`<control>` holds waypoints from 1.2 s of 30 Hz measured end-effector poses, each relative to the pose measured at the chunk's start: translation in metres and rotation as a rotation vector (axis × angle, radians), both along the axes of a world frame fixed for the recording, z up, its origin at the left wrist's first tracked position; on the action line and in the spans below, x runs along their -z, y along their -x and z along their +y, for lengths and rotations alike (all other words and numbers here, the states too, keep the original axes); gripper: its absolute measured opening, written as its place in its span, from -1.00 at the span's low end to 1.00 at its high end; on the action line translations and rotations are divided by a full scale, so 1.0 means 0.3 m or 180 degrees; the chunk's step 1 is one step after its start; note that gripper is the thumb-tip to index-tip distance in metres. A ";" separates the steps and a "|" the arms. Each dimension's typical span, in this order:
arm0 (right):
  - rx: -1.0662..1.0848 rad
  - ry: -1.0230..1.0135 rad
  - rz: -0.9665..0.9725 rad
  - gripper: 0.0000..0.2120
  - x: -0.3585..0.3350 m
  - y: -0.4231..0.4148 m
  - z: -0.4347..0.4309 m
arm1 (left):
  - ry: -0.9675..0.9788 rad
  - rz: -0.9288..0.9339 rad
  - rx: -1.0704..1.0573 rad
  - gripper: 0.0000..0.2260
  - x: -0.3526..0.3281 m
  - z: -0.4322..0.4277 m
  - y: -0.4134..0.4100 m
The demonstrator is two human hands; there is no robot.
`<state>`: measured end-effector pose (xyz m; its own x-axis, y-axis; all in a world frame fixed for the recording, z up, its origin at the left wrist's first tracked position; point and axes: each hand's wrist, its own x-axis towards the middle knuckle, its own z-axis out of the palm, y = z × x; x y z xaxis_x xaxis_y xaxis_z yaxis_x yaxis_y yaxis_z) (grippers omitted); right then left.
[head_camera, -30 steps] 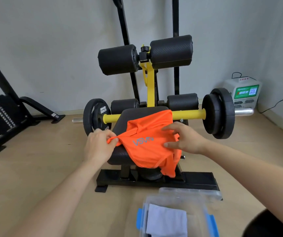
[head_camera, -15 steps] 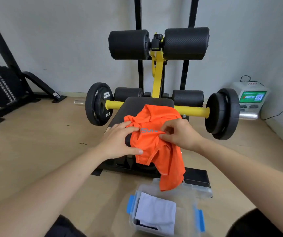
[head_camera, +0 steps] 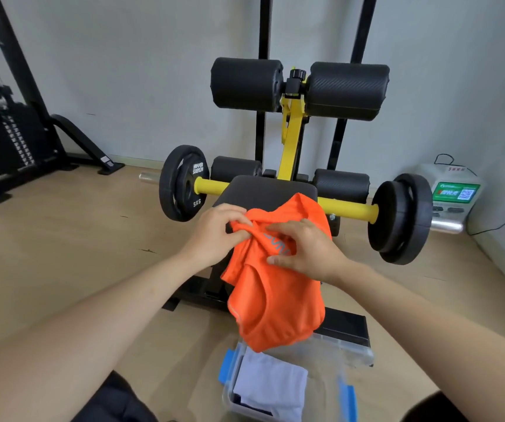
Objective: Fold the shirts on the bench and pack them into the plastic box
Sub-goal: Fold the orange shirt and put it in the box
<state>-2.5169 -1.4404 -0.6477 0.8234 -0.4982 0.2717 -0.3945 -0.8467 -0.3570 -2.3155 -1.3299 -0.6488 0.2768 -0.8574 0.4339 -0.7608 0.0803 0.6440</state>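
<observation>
One change: left hand (head_camera: 214, 236) now pinches orange shirt (head_camera: 275, 293).

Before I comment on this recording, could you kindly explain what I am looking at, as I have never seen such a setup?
There is no machine here: a person works with bare hands, and the picture comes from a camera worn on their head, looking forward and down. The left hand and right hand both pinch a crumpled orange shirt, which lies partly on the black padded bench and hangs off its near edge. On the floor below stands a clear plastic box with blue clips, holding a pale folded shirt. Behind are black weight plates on a yellow bar.
</observation>
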 end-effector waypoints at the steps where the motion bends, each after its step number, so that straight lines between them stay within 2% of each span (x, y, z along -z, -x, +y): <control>1: 0.0012 0.0096 0.0034 -0.46 0.004 -0.008 -0.005 | 0.0058 0.0007 -0.0104 -0.86 -0.006 0.001 0.002; 4: 0.0055 0.0091 -0.0128 -0.87 -0.008 -0.015 -0.021 | -0.0074 -0.0072 -0.0460 -0.84 -0.017 0.014 0.002; 5: 0.0108 0.0068 -0.0174 -0.95 -0.014 -0.012 -0.027 | -0.0155 -0.0073 -0.0545 -0.82 -0.022 0.023 0.003; 7: 0.0234 0.0012 -0.0257 -0.99 -0.021 0.003 -0.039 | -0.0331 -0.0050 -0.0675 -0.79 -0.034 0.043 0.010; 10: 0.0400 0.0022 -0.0322 -0.98 -0.023 0.026 -0.055 | -0.0614 -0.0319 -0.0891 -0.72 -0.064 0.074 0.029; 13: 0.0626 0.0039 -0.0406 -0.97 -0.015 0.041 -0.076 | -0.1345 -0.0435 -0.1021 -0.58 -0.073 0.092 0.050; 15: 0.0737 -0.0025 -0.0449 -0.94 -0.012 0.050 -0.084 | -0.2064 0.0199 -0.0926 -0.49 -0.046 0.101 0.077; 17: 0.0770 -0.0074 -0.0455 -0.95 -0.012 0.056 -0.086 | -0.2474 0.0974 -0.0796 -0.49 -0.004 0.112 0.113; 21: 0.0745 -0.0078 -0.0439 -0.91 -0.011 0.063 -0.085 | -0.1984 0.1567 -0.0805 -0.57 0.057 0.116 0.158; 27: 0.0655 -0.0055 -0.0388 -0.90 -0.009 0.076 -0.065 | -0.1342 0.1389 -0.0790 -0.73 0.088 0.144 0.167; 31: 0.0610 -0.0113 -0.0339 -0.83 -0.026 0.094 -0.043 | -0.0887 0.1808 -0.0461 -0.90 0.036 0.156 0.176; 33: 0.0584 -0.0214 -0.0319 -0.87 -0.040 0.103 -0.030 | -0.0686 0.1986 -0.0192 -0.89 0.001 0.164 0.183; 36: 0.0389 -0.0408 -0.0528 -0.78 -0.071 0.107 0.000 | -0.0519 0.2033 0.0124 -0.86 -0.048 0.164 0.186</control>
<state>-2.5490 -1.4403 -0.6263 0.7044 -0.6304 0.3263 -0.4183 -0.7400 -0.5268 -2.3713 -1.2806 -0.6343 0.4043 -0.9128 0.0585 -0.2237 -0.0367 0.9740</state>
